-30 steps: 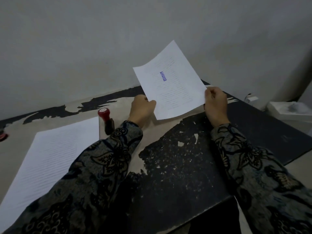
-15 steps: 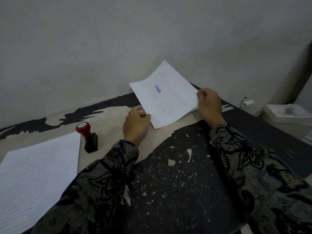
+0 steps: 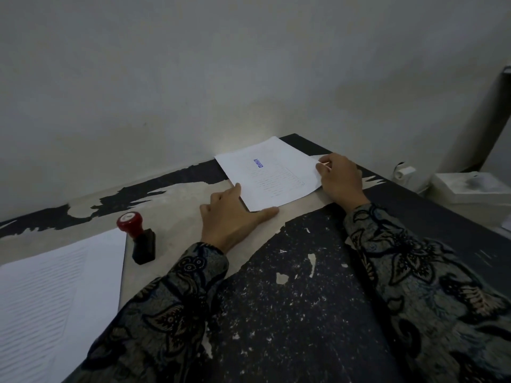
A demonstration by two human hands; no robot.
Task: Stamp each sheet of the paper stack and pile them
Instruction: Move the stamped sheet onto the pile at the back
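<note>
**Stamped sheet at the far edge of the bench**

The stamped sheet (image 3: 272,172), blue mark facing up, lies on the bench (image 3: 290,299) by the wall. The right hand (image 3: 340,176) pinches its right edge; the left hand (image 3: 235,217) rests flat, fingers straight, at the near-left corner. The red-topped stamp (image 3: 138,237) stands to the left, beside the paper stack (image 3: 55,294).
</note>
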